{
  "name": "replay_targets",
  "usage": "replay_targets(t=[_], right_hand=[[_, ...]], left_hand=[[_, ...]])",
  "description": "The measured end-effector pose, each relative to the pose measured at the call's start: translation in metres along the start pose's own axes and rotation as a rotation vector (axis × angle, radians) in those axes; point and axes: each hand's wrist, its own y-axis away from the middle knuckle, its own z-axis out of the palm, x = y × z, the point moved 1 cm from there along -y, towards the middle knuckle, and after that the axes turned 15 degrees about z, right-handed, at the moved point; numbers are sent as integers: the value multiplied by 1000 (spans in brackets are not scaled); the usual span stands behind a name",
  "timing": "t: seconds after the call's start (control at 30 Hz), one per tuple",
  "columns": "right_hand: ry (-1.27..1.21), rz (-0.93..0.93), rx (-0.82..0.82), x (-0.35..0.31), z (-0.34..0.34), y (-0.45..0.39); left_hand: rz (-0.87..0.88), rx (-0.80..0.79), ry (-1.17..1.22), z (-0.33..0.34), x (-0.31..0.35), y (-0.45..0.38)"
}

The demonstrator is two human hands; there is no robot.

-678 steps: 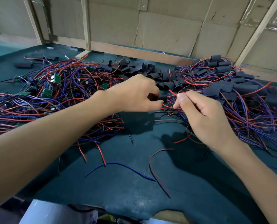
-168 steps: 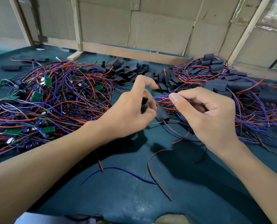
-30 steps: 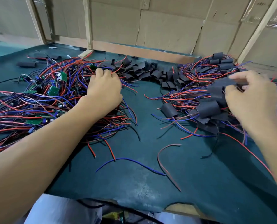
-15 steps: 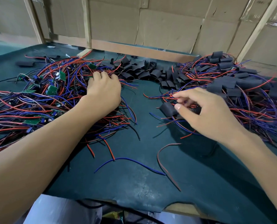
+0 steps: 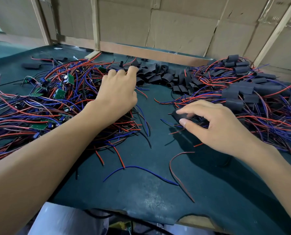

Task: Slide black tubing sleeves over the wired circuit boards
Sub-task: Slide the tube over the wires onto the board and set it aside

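A tangle of red and blue wires with small green circuit boards [image 5: 59,94] covers the left of the mat. Loose black tubing sleeves [image 5: 160,76] lie in a heap at the back centre. Sleeved boards [image 5: 238,92] with their wires are piled at the right. My left hand [image 5: 117,94] rests on the wire tangle, and its fingertips reach the near edge of the sleeve heap; nothing shows in its grasp. My right hand [image 5: 221,124] lies at the left edge of the right pile, with forefinger and thumb pinching one black sleeve [image 5: 175,115] that has wires trailing from it.
A loose blue wire [image 5: 141,170] and a loose red wire [image 5: 175,168] lie on the dark green mat [image 5: 141,197] between my arms. A wooden rail [image 5: 149,51] and a cardboard wall [image 5: 175,28] close off the back. The mat's torn front edge is near me.
My right hand came back from the far right pile and closed finger and thumb on a sleeve at the pile's left edge. My left hand slid forward toward the sleeve heap.
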Motion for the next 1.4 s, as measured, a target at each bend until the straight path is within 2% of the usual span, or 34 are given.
replay_targets(t=[0.1, 0.2, 0.33, 0.47, 0.53, 0.63, 0.73, 0.8, 0.87, 0.97, 1.03, 1.13, 1.2, 1.3, 1.4], right_hand=[[-21, -19, 58, -1, -2, -1], [-65, -5, 109, -2, -4, -2], [-161, 55, 169, -4, -7, -2], [-363, 158, 140, -6, -9, -2], [-417, 151, 116, -9, -9, -2], [-479, 130, 121, -11, -8, -2], [-407, 89, 213, -11, -10, -3], [-417, 76, 243, -9, -13, -4], [-496, 101, 242, -5, -14, -5], [-607, 180, 260, 1, -16, -6], [-773, 208, 251, 0, -17, -7], [-1043, 242, 82, -1, -20, -9], [-1013, 272, -36, 0, -22, -10], [-894, 317, -113, 0, -21, -9], [-757, 301, -167, -1, -18, -7]], left_hand=[[67, 91, 16, -4, 11, 1], [207, 200, 79, -6, 21, 0], [411, 307, 420, -6, 37, 2], [571, 341, 661, -3, 51, 7], [540, 317, 876, -1, 58, 8], [358, 291, 1289, 2, 69, 9], [216, 285, 1450, 2, 72, 8], [167, 231, 1441, 2, 69, 7], [149, 188, 1326, 0, 65, 6], [231, 174, 975, 0, 56, 5], [289, 176, 753, 1, 53, 7], [370, 216, 648, -1, 52, 9], [433, 225, 584, -3, 52, 8], [450, 211, 487, -7, 49, 7], [415, 318, 381, -10, 42, 7]])
